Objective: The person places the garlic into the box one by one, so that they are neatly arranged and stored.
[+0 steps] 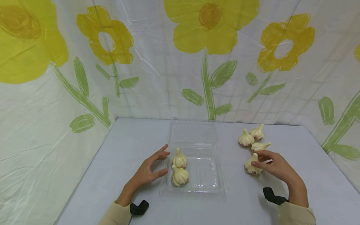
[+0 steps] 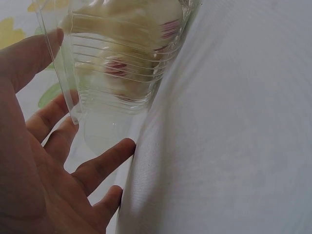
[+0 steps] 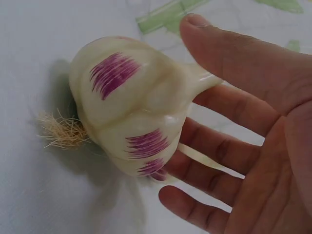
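Observation:
Two garlic bulbs (image 1: pixel 180 176) sit one behind the other along the left side of a clear plastic clamshell box (image 1: pixel 206 189), whose lid (image 1: pixel 192 132) lies folded back. Beside the box's left wall is my left hand (image 1: pixel 148 168), fingers spread; in the left wrist view its thumb and fingertips come right up to the clear rim (image 2: pixel 58 78). Over on the right, my right hand (image 1: pixel 274 165) is around a single garlic bulb (image 3: pixel 131 107) with purple streaks and dry roots. Its thumb (image 3: pixel 229 48) lies over the stem side, and the fairly straight fingers reach behind the bulb.
Three more garlic bulbs (image 1: pixel 246 138) cluster behind my right hand at the table's back right. White cloth covers the table (image 1: pixel 112 156). A white curtain (image 1: pixel 157 78) printed with yellow flowers hangs behind and along both sides.

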Demonstrator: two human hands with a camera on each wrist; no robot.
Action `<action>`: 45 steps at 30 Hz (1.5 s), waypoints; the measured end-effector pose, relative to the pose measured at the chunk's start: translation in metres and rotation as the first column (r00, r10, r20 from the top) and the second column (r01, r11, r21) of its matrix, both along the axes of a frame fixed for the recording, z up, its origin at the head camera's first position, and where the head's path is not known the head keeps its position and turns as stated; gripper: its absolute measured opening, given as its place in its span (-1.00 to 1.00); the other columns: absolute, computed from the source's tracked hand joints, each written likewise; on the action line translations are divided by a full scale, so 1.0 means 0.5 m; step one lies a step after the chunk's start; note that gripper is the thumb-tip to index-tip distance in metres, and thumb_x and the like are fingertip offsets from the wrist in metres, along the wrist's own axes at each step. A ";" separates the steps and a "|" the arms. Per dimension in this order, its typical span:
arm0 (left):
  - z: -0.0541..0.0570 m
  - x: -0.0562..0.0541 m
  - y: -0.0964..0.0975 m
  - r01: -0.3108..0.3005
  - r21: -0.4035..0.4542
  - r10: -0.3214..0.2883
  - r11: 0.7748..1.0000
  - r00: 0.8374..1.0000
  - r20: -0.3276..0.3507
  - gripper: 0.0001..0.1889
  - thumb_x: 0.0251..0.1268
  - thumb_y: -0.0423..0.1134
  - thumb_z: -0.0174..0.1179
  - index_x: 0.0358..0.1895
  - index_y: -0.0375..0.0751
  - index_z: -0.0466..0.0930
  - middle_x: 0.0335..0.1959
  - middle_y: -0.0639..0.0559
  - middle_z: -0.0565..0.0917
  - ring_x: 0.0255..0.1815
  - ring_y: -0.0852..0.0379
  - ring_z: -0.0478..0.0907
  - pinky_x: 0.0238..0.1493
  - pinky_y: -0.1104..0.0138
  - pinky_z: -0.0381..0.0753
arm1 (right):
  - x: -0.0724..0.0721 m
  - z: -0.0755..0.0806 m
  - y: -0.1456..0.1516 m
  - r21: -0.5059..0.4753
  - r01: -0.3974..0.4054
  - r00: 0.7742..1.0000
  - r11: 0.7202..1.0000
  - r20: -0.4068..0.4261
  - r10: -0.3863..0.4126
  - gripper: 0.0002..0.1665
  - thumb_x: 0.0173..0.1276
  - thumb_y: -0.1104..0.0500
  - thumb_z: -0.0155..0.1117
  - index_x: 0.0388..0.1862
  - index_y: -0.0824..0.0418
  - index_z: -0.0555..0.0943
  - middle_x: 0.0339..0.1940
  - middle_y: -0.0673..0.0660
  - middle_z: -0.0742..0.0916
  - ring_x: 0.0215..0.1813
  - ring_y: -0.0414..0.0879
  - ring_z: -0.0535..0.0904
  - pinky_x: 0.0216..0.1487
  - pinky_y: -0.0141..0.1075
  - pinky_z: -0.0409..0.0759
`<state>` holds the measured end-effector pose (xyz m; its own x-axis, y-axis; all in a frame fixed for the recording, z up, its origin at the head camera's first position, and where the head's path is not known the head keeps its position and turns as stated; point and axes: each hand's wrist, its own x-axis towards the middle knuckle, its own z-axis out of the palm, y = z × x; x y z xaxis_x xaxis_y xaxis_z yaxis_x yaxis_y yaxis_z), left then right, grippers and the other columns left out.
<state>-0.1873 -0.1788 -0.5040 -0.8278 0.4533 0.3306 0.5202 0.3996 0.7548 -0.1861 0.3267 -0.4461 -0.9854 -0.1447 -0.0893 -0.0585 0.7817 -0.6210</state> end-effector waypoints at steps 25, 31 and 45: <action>0.001 0.000 -0.002 0.007 0.000 -0.007 1.000 1.000 -0.005 -0.40 0.31 -0.22 0.35 0.40 -0.19 0.45 0.64 -0.12 0.21 0.34 -0.10 0.57 0.37 -0.17 0.43 | 0.011 -0.004 0.006 0.010 -0.123 0.987 0.992 0.103 0.121 -0.08 0.28 -0.08 0.49 0.42 0.44 0.41 0.25 0.37 0.64 0.14 0.15 0.61 -0.03 -0.12 0.59; 0.002 0.001 -0.001 0.010 -0.003 -0.010 1.000 1.000 -0.009 -0.40 0.30 -0.22 0.36 0.40 -0.18 0.45 0.63 -0.15 0.22 0.33 -0.08 0.57 0.38 -0.13 0.43 | 0.007 -0.007 -0.001 0.006 -0.111 0.991 0.994 0.079 0.110 -0.13 0.30 -0.07 0.48 0.41 0.42 0.44 0.28 0.39 0.64 0.06 0.06 0.64 -0.09 -0.18 0.58; 0.001 0.001 0.000 0.021 0.005 -0.021 1.000 1.000 -0.006 -0.40 0.32 -0.22 0.36 0.41 -0.19 0.44 0.64 -0.16 0.20 0.36 -0.11 0.56 0.41 0.01 0.46 | -0.002 -0.021 -0.017 -0.049 -0.110 0.991 0.993 0.072 0.114 -0.18 0.35 -0.07 0.44 0.42 0.37 0.47 0.22 0.40 0.68 -0.14 -0.12 0.62 -0.22 -0.34 0.55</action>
<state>-0.1870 -0.1788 -0.5033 -0.8158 0.4693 0.3380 0.5334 0.3846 0.7534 -0.1872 0.3184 -0.4567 -0.9536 -0.2594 -0.1529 -0.0964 0.7440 -0.6612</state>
